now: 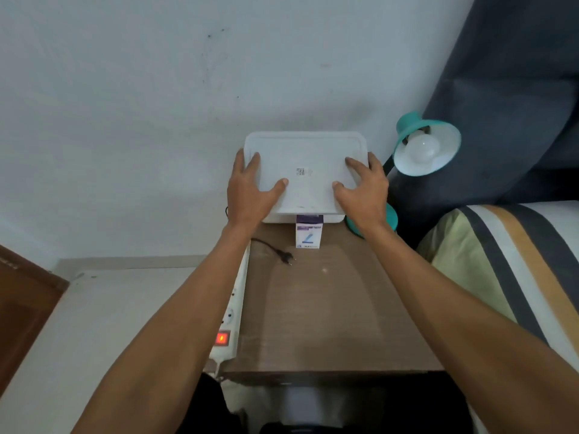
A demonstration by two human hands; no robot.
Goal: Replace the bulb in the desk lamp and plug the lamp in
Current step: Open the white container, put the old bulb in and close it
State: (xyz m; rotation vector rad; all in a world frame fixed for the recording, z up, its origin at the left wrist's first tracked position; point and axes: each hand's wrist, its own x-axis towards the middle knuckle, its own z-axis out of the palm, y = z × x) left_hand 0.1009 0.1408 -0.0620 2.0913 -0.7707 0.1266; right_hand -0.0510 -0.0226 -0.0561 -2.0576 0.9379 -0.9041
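Both hands grip a white lidded plastic box (305, 177) at the far end of a brown wooden table (329, 308). The left hand (250, 189) clamps the box's left edge, its thumb lying across the lid toward the middle and its fingers (253, 161) spread up along the left rim. The right hand (365, 189) mirrors it on the right edge, thumb on the lid, fingers (352, 164) splayed along the right rim. The box's long axis runs from 9 to 3 o'clock.

From the right hand, the teal desk lamp (426, 145) stands just beside it at about 2 o'clock. Its shade opens toward the camera and slightly down, showing a white bulb (421, 148) seated inside. The lamp's teal base (391, 219) peeks out just behind the right wrist.

At 6 o'clock from the box, between the two wrists, a small purple-and-white bulb carton (308, 234) stands upright, partly tucked under the box's near edge. Just beside it at 8 o'clock lies the black plug (286, 257), loose on the table, its prongs pointing toward 5 o'clock and its cord trailing off to 10 o'clock.

Along the table's left edge a white power strip (233, 311) runs from 12 to 6 o'clock, its red switch (221, 338) lit, under the left forearm.
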